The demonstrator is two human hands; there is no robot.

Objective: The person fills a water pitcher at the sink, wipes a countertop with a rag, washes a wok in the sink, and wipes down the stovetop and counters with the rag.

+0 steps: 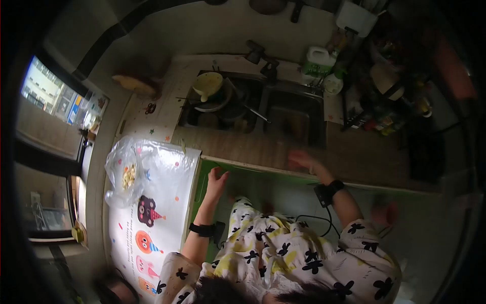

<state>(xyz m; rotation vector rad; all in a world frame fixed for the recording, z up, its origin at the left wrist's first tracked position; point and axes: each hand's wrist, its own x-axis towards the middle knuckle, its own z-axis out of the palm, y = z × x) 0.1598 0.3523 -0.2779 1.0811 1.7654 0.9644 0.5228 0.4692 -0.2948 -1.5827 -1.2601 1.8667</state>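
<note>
From left: a clear plastic bag [116, 158] of cut pieces lies on the printed cover [177, 200]. Left hand [217, 183]: fingers apart, empty, near the wooden countertop [230, 144], which fronts the sink [319, 111]. I judge that a bump to the metal handle [258, 113] could topple the yellow vessel [208, 81]. Right hand [305, 160]: blurred, fingers extended, empty, at the countertop's edge, contact uncertain; its looped cable [331, 219] could snag.

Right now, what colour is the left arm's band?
The band is black, clearest in the head view.
</note>
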